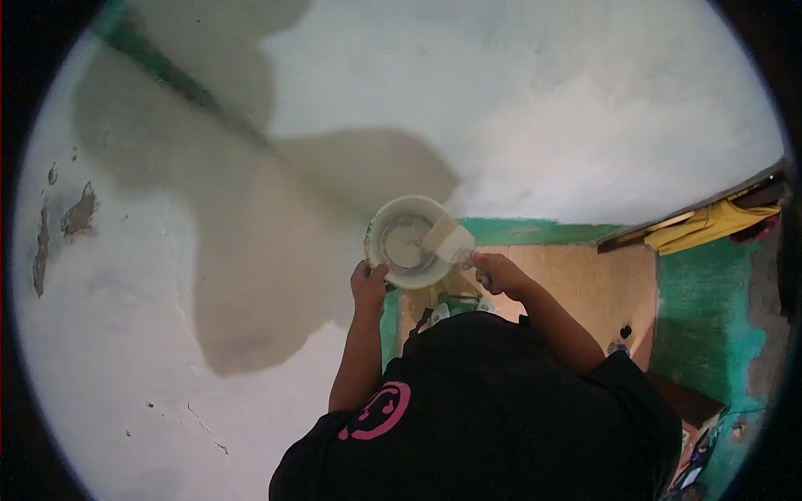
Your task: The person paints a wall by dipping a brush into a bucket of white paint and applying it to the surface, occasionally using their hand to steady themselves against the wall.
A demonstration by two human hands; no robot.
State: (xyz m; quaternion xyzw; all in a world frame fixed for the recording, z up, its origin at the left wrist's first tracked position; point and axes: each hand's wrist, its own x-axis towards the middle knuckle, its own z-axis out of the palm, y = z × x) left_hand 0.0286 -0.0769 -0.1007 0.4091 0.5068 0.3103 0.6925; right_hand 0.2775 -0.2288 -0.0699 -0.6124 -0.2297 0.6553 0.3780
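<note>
Near the middle of the view, a round white bucket (pixel 373 236) holds a little whitish paint at its bottom. My left hand (pixel 368 285) grips the bucket's rim at its lower left, thumb over the edge. In my right hand (pixel 496 273) is the handle of a wide paintbrush (pixel 454 244), its pale bristles tilted down into the bucket at the right side. Whether the bristle tips touch the paint, I cannot tell.
White-painted walls (pixel 585 108) meet at a corner with a green strip (pixel 159 65). A yellow cloth (pixel 700 228) hangs over a wooden ledge at the right, above a green wall (pixel 702 292). Tan floor (pixel 576 284) lies below. Cluttered items stand at the lower right.
</note>
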